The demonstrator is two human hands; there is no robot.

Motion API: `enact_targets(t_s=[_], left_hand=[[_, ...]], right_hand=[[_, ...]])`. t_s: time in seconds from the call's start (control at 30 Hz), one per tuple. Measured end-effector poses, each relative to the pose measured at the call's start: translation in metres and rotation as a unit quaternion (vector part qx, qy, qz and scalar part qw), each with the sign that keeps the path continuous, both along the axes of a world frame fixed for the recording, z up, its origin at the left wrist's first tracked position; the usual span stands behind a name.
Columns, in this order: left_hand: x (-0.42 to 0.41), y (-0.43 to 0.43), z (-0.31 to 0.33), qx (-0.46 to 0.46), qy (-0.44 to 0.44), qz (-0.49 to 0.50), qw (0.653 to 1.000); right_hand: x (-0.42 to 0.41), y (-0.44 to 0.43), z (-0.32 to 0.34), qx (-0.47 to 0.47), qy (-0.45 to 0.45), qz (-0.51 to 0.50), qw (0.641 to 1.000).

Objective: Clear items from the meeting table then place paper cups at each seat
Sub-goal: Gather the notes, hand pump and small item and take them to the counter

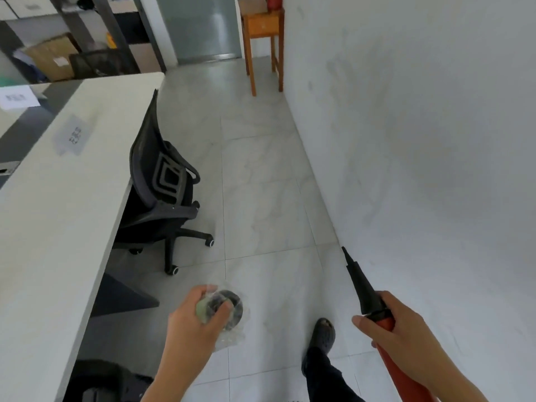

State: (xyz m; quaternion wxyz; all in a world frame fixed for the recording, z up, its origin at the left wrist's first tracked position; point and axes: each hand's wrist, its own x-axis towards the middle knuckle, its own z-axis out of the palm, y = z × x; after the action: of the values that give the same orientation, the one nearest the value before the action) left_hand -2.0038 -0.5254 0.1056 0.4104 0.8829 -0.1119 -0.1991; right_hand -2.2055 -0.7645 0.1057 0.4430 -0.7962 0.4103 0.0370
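Observation:
My left hand (194,320) grips a round black item in clear plastic wrap (229,307), held low over the floor to the right of the white meeting table (58,198). My right hand (397,326) is curled round a red hand pump with a black pointed nozzle (362,285); its tip points up and away toward the wall. A clear name stand (74,134) lies on the table top. No paper cups are in view.
A black mesh office chair (162,184) is pushed against the table's right edge. A white wall (420,140) runs along the right of a tiled aisle. A wooden stool (264,39) stands at the far end. My foot (323,333) steps forward.

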Motion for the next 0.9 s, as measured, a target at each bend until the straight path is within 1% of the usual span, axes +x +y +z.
enact_targets(t_s=[0.13, 0.27, 0.4, 0.57, 0.67, 0.73, 0.9], left_hand=[[0.055, -0.083, -0.005, 0.002, -0.007, 0.007, 1.0], [0.112, -0.153, 0.014, -0.022, -0.022, 0.029, 0.999], [0.166, -0.196, 0.018, -0.028, -0.03, 0.072, 0.997], [0.241, -0.238, -0.003, -0.021, -0.015, 0.115, 0.993], [0.304, -0.269, -0.018, -0.022, -0.01, 0.138, 0.99], [0.355, -0.295, -0.022, -0.027, -0.011, 0.134, 0.991], [0.486, -0.366, 0.002, -0.045, -0.021, 0.1, 0.994]], right_hand=[[0.064, -0.091, -0.013, -0.007, 0.012, 0.017, 1.0], [0.144, -0.174, 0.001, -0.033, 0.0, 0.054, 0.998], [0.228, -0.236, 0.017, -0.048, -0.021, 0.102, 0.993], [0.326, -0.292, 0.007, -0.055, -0.005, 0.146, 0.988], [0.387, -0.324, -0.003, -0.058, 0.017, 0.166, 0.984], [0.429, -0.349, -0.006, -0.063, 0.027, 0.163, 0.984], [0.531, -0.408, 0.015, -0.07, 0.027, 0.123, 0.99]])
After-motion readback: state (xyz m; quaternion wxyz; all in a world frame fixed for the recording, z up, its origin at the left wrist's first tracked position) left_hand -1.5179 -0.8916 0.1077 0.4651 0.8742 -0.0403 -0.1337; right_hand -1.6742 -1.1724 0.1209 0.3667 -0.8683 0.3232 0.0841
